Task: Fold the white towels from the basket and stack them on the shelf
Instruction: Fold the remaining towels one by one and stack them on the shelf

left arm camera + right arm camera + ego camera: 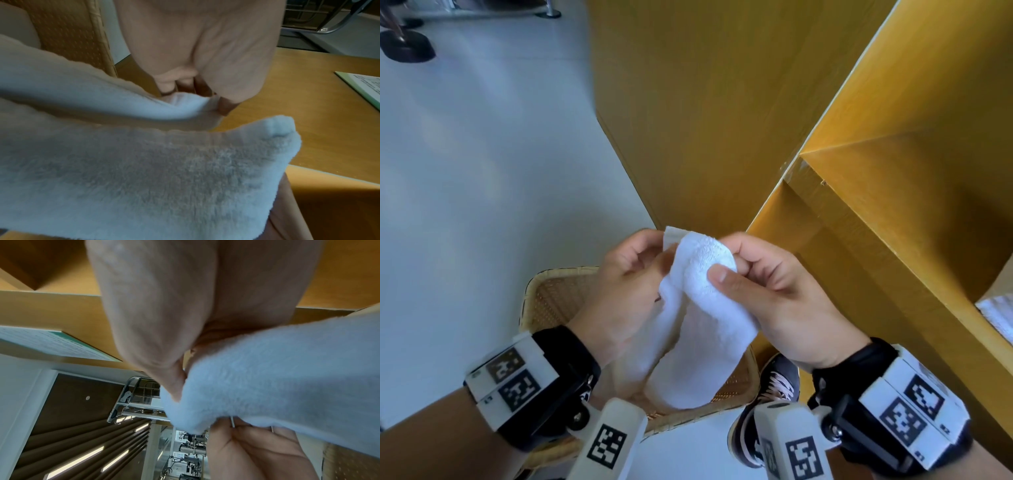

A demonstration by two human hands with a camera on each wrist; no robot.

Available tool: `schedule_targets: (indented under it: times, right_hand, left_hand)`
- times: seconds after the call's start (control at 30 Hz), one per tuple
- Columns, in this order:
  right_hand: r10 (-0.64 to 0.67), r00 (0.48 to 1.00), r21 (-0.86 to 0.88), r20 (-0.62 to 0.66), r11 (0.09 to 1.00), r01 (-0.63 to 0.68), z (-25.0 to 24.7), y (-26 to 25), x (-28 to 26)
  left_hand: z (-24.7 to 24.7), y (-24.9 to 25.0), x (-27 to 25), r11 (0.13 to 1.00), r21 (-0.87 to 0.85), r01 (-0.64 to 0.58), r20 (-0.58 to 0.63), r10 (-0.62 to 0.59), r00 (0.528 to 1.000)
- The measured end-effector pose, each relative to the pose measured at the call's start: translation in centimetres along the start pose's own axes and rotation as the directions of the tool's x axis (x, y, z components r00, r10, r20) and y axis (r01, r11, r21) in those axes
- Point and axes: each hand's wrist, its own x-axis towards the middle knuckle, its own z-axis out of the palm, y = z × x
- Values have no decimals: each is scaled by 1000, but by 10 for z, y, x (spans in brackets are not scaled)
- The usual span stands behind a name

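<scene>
A white towel (698, 308) hangs between both hands above the wicker basket (551, 298) on the floor. My left hand (633, 270) pinches one upper corner of it, and my right hand (743, 274) pinches the bunched top beside that, thumb on the near side. The towel's lower part droops into the basket. In the left wrist view the towel (144, 170) fills the lower frame, with the left fingers (224, 104) pinching its edge. The right wrist view shows the towel (267, 378) under the right thumb. The yellow wooden shelf (876, 222) stands to the right.
A folded white towel (996, 313) lies in a shelf compartment at the far right edge. My shoe (774, 394) is beside the basket. Pale floor (482, 171) spreads to the left, with a black stand base (407, 46) far off. A printed sheet (368, 87) lies on the shelf top.
</scene>
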Motion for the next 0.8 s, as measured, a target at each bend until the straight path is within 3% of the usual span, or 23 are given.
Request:
schedule_targets:
  times: [0.2, 0.5, 0.8]
  right_hand:
    - [23, 999, -19, -48, 1000, -24, 1, 2, 2]
    - [7, 974, -165, -228, 985, -45, 1, 12, 3]
    - [11, 976, -233, -219, 970, -63, 2, 12, 4]
  left_hand:
    - [4, 7, -4, 983, -172, 65, 144, -41, 989]
    - [4, 8, -6, 986, -156, 61, 173, -33, 984]
    - [0, 9, -2, 980, -189, 57, 176, -23, 984]
